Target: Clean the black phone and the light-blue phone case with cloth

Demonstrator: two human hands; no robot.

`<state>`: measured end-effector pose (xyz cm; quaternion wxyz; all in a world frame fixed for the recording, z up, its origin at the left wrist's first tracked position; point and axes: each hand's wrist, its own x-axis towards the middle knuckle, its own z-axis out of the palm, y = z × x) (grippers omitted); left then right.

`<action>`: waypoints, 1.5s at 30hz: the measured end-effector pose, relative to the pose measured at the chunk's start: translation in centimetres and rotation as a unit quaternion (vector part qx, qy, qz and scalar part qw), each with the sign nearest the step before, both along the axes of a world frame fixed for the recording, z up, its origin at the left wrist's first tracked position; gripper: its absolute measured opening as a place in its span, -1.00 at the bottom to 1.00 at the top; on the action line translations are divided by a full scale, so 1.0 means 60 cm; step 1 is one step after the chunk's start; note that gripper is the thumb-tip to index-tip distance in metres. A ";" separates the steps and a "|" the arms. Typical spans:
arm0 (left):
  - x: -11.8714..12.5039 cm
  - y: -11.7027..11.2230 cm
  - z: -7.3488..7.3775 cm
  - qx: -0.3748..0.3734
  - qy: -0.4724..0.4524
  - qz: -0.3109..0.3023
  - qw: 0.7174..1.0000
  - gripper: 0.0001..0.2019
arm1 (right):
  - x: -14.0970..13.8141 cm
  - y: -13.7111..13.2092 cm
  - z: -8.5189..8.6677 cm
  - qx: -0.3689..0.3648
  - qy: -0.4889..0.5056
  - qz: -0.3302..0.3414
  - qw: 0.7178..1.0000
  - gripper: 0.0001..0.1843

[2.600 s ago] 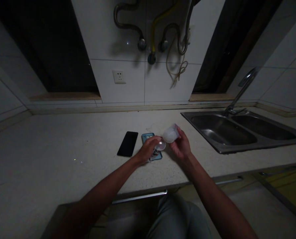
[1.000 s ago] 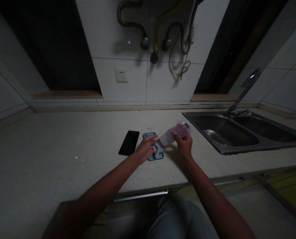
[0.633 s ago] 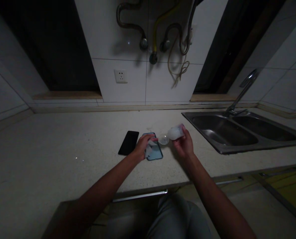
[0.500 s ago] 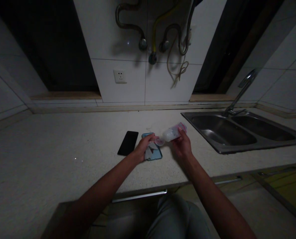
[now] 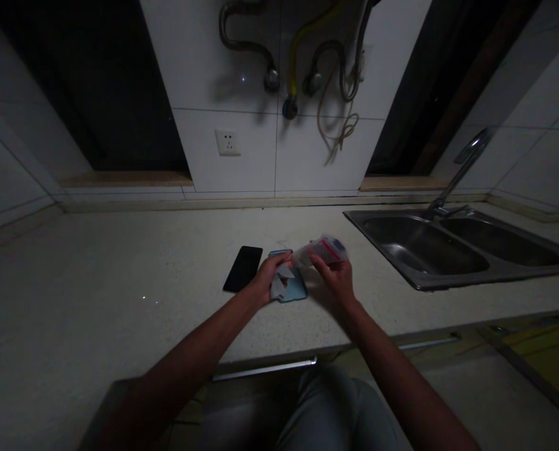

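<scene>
2 bare hands work low in the middle of the frame, just above a speckled pale stone counter [image 5: 119,294]. The left hand [image 5: 272,279] sits over a phone in a teal case [image 5: 298,291], its fingers [image 5: 279,263] bent down near the upper edge of the case. A pale creased scrap [image 5: 282,283] of film or paper lies on the phone right under those fingers; the dim light hides whether they pinch it or only press on it. The right hand [image 5: 335,282] is clenched around a clear plastic pouch [image 5: 319,252], its fingers [image 5: 323,263] curled firmly against the underside. The pouch, with pink and blue print at its right end, is held tilted in the air, its left end just beside the upper right corner of the case. Just left of the case, a black smartphone [image 5: 242,269] lies flat. To the right of the hands sits a stainless steel sink [image 5: 401,285] with 2 basins and a curved faucet [image 5: 462,166]. At the upper middle of the frame, a white tiled wall [image 5: 307,150] carries a wall socket [image 5: 227,142], with a yellow hose [image 5: 298,44] and a looped tan cord [image 5: 340,131] hanging above and beside it. At the bottom middle, grey trousers [image 5: 335,413] show below a metal drawer handle [image 5: 265,369].
</scene>
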<state>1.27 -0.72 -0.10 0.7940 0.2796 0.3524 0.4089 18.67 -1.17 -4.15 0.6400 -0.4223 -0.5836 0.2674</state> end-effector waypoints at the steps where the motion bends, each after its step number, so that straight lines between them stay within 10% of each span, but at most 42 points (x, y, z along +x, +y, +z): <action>1: -0.001 -0.002 0.002 0.005 0.001 -0.003 1.000 -0.74 | 0.002 0.001 -0.002 -0.002 -0.008 0.001 1.000 -0.58; 15: -0.012 0.012 -0.008 0.133 0.073 -0.064 0.986 -0.43 | 0.002 -0.012 0.010 0.033 -0.048 -0.078 0.995 -0.65; 24: -0.034 0.050 -0.039 0.235 0.236 0.137 0.933 -0.44 | 0.043 -0.002 0.023 -0.011 -0.122 -0.279 0.952 -0.40; 34: -0.051 0.075 -0.045 0.255 0.210 0.203 0.922 -0.60 | 0.071 0.011 0.013 -0.098 -0.106 -0.281 0.949 -0.41; 40: -0.046 0.073 -0.049 0.261 0.190 0.203 0.925 -0.52 | 0.056 -0.005 0.021 0.074 -0.055 -0.413 0.906 -0.44; 43: -0.045 0.070 -0.049 0.290 0.178 0.199 0.919 -0.45 | 0.023 -0.021 0.020 0.119 -0.065 -0.328 0.935 -0.60; 45: -0.043 0.064 -0.047 0.302 0.165 0.182 0.921 -0.38 | -0.005 -0.023 0.020 0.062 -0.131 -0.157 0.977 -0.62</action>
